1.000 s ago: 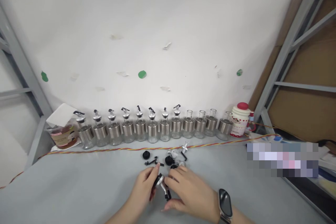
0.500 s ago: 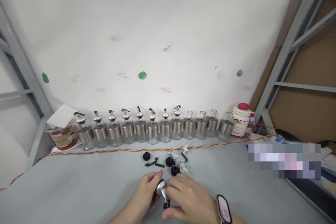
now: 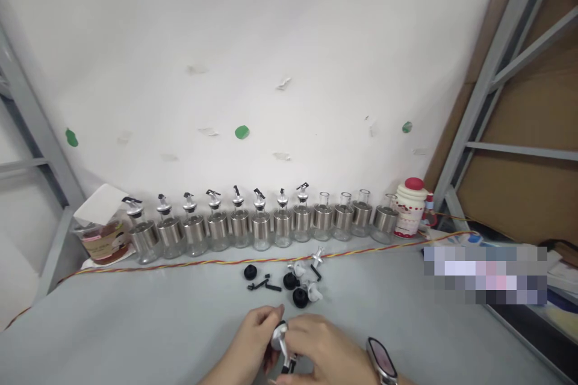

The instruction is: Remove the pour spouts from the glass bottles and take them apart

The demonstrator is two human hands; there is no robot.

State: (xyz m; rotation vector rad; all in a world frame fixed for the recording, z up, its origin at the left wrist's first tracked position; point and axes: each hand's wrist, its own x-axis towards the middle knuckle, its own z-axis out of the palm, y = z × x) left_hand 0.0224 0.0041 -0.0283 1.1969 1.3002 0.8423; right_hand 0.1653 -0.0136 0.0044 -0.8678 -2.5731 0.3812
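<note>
Low in the head view, my left hand point(image 3: 251, 340) is closed around the wide end of a silver bottle pour spout point(image 3: 280, 340). My right hand point(image 3: 323, 341) is closed about the spout's narrow end, thumb below and fingers above, beside a small black flap piece point(image 3: 286, 368). Its fingers partly hide the spout. Just beyond the hands lie loose parts: black round stoppers point(image 3: 300, 297), thin black levers point(image 3: 273, 287), clear plastic pieces point(image 3: 315, 292) and a silver spout piece point(image 3: 318, 257).
Along the wall stands a row of glass bottles with steel sleeves point(image 3: 261, 226); the right-hand ones lack spouts. A twisted red-yellow cord point(image 3: 217, 261) crosses the grey table. A tea cup point(image 3: 103, 243) stands left, a white jar with red lid point(image 3: 409, 210) right.
Both hands have moved slightly down with the pour spout, and the right fingers cover more of it. The view has shifted a little, so the background sits slightly further left.
</note>
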